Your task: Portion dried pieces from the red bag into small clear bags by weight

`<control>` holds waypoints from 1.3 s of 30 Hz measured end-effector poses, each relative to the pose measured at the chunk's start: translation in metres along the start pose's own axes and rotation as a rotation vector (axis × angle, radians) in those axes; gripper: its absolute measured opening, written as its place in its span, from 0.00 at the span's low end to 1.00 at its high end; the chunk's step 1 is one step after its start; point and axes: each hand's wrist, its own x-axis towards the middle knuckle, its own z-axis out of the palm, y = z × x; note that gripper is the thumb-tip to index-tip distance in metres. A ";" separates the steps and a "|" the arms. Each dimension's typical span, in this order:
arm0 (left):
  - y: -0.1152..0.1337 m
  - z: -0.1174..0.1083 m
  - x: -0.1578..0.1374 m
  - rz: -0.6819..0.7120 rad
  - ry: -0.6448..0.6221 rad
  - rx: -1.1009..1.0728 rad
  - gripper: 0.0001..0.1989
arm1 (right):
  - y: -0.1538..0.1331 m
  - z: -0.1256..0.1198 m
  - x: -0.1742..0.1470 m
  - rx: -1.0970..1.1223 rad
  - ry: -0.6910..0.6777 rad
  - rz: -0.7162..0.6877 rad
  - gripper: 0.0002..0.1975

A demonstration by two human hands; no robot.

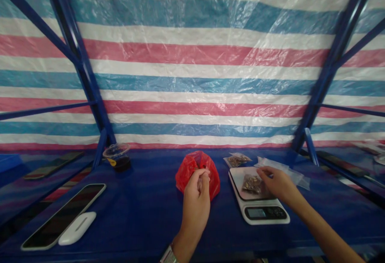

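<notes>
My left hand [197,198] is over the near side of a red plastic bag [212,170], whose mouth is open. Its fingers are curled together in a pinch, and what they hold, if anything, is hidden. To the right, a white digital kitchen scale [245,204] bears a small clear plastic bag [252,185] with brownish dried pieces inside. The fingertips of my right hand [275,180] are closed at the upper right edge of that small bag, above the weighing plate. The figures on the scale's display are too faint to read.
Filled clear bags [236,159] lie behind the scale, and flat clear bags [293,174] behind my right hand. A clear cup of dark liquid [118,159], a phone [64,217] and a white case [77,228] are on the left. Blue posts [82,66] frame the striped sheet.
</notes>
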 end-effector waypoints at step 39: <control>-0.023 -0.002 -0.004 0.050 -0.239 0.216 0.22 | 0.010 0.007 -0.012 -0.056 0.124 0.124 0.17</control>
